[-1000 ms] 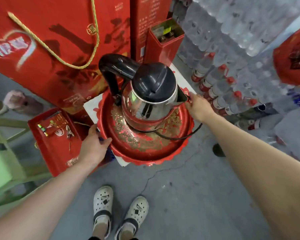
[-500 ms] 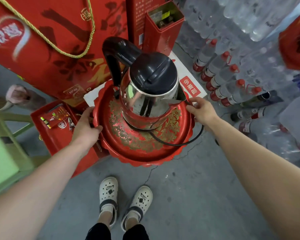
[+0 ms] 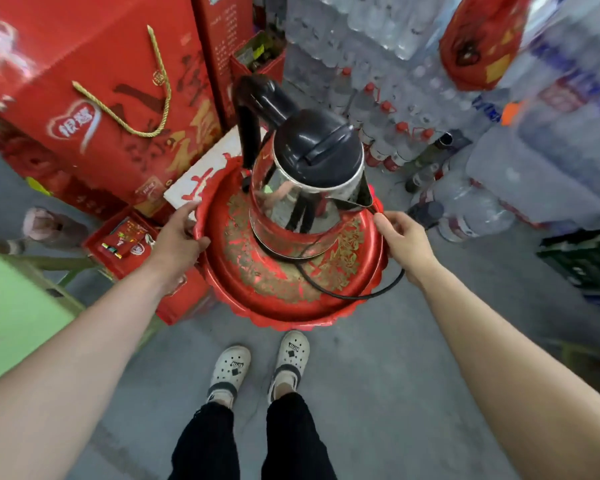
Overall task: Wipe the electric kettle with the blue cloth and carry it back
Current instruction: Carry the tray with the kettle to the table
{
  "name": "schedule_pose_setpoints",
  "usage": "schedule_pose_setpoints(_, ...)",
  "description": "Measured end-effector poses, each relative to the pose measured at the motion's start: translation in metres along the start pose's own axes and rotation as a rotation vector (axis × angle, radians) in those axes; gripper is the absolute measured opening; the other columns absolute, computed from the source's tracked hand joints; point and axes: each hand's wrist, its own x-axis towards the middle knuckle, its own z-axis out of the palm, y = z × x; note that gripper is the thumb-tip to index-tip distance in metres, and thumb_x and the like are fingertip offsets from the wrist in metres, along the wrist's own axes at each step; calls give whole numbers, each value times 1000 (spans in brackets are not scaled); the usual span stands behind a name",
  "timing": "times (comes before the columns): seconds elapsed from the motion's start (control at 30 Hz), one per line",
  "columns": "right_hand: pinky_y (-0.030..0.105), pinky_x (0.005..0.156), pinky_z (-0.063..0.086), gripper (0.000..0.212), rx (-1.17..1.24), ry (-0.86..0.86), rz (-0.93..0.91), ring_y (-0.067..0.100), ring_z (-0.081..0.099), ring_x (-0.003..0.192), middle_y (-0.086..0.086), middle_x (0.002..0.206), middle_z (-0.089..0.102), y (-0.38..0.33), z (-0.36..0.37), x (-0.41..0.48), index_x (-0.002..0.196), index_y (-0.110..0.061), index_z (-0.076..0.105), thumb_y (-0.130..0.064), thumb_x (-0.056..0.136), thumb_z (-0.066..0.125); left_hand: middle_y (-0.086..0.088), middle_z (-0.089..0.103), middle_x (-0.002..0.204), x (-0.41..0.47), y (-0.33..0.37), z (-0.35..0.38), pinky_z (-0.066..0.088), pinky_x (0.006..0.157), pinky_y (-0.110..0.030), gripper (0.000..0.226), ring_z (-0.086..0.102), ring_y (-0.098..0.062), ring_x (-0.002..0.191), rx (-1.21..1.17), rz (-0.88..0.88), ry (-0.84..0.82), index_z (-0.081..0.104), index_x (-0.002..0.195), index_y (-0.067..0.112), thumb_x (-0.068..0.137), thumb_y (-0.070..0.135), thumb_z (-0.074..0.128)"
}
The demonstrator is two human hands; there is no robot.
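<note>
1. Far left: green stool (image 3: 11,306), partly in view, standing on grey concrete floor (image 3: 378,375).
2. Upper left: large red gift box (image 3: 94,98) with gold rope handle (image 3: 142,95). Below it, open red tray-shaped box (image 3: 125,237) holding small packets.
3. Left hand (image 3: 177,237): closed over left rim of red round tray (image 3: 284,306), thumb on upper face of rim, fingers wrapped beneath and hidden.
4. Centre: tray held level above floor between both hands; gold floral pattern across its face, scalloped edge toward the viewer.
5. Electric kettle (image 3: 305,188): upright on tray, toward far half. Mirror-finish steel body, black lid (image 3: 317,150), black handle (image 3: 253,112) on far-left side, spout pointing right.
6. Black power cord (image 3: 361,295): runs from kettle base across tray, loops over right rim and rises to right hand.
7. Below tray: two white clogs (image 3: 260,365) and black trouser legs, feet planted on floor.
8. Right hand (image 3: 402,237): closed on right rim of tray, fingers curled over edge, cord pinched at fingertips beside spout.
9. Right and upper right: stacked shrink-wrapped packs of water bottles (image 3: 378,109) with red caps; red bag (image 3: 482,39) above them, blurred.
10. Blue cloth: cannot be located.
</note>
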Motion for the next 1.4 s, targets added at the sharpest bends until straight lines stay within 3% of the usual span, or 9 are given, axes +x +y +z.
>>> schedule_pose_setpoints(0.1, 50, 93, 59, 45, 73, 117, 47, 25, 72, 100, -2, 103, 74, 9, -17, -60, 113, -27, 69, -62, 87, 57, 1, 50, 85, -31, 22, -6, 47, 47, -13, 66, 52, -11, 67, 42, 42, -97, 42, 139, 22, 87, -18, 49)
schedule_pose_setpoints(0.23, 53, 93, 57, 27, 134, 289, 80, 28, 71, 100, 1, 99, 74, 29, -40, -135, 108, -25, 70, -46, 93, 61, -9, 51, 111, -70, 49, -8, 45, 51, -19, 70, 54, -16, 75, 139, 112, -229, 38, 144, 26, 89, -14, 52)
schedule_pose_setpoints(0.3, 50, 92, 58, 21, 170, 365, 107, 26, 71, 99, 1, 99, 73, 38, -48, -175, 106, -26, 70, -41, 94, 63, -5, 49, 105, -90, 62, -6, 44, 49, -19, 65, 53, -18, 76, 206, 162, -275, 41, 140, 25, 88, -13, 53)
schedule_pose_setpoints(0.43, 35, 78, 56, 21, 267, 500, 204, 23, 70, 100, 2, 104, 73, 67, -63, -250, 110, -19, 70, -32, 94, 64, -9, 51, 114, -128, 88, 10, 48, 60, -30, 64, 60, -22, 86, 312, 222, -421, 40, 142, 26, 90, -9, 54)
schedule_pose_setpoints(0.57, 36, 87, 55, 23, 362, 630, 293, 22, 68, 103, 3, 111, 72, 105, -79, -313, 113, -15, 70, -29, 94, 65, -14, 54, 122, -161, 107, 46, 57, 74, -45, 70, 63, -29, 99, 377, 285, -574, 40, 143, 27, 87, -12, 55)
schedule_pose_setpoints(0.73, 34, 82, 54, 20, 454, 786, 374, 21, 67, 101, 4, 112, 71, 160, -110, -381, 110, -16, 68, -28, 94, 66, -8, 57, 115, -210, 120, 118, 48, 60, -31, 68, 61, -22, 88, 421, 351, -772, 43, 139, 25, 86, -16, 53)
schedule_pose_setpoints(1.03, 47, 94, 57, 11, 556, 1007, 508, 23, 69, 101, 2, 105, 73, 288, -197, -491, 100, -22, 68, -28, 90, 68, -4, 55, 83, -332, 112, 292, 48, 46, -15, 67, 54, -15, 67, 547, 482, -1014, 47, 133, 22, 82, -21, 52)
schedule_pose_setpoints(1.27, 46, 92, 57, 17, 589, 1123, 572, 27, 68, 100, 9, 108, 73, 389, -281, -553, 105, -14, 70, -23, 91, 69, -11, 62, 102, -432, 95, 430, 51, 47, -20, 68, 59, -19, 71, 599, 509, -1137, 45, 137, 21, 82, -20, 52)
schedule_pose_setpoints(1.4, 47, 93, 57, 16, 670, 1179, 616, 28, 69, 103, 8, 107, 72, 442, -326, -573, 105, -14, 70, -21, 91, 70, -8, 58, 93, -483, 89, 505, 52, 51, -31, 66, 59, -20, 69, 637, 546, -1178, 46, 136, 21, 83, -18, 52)
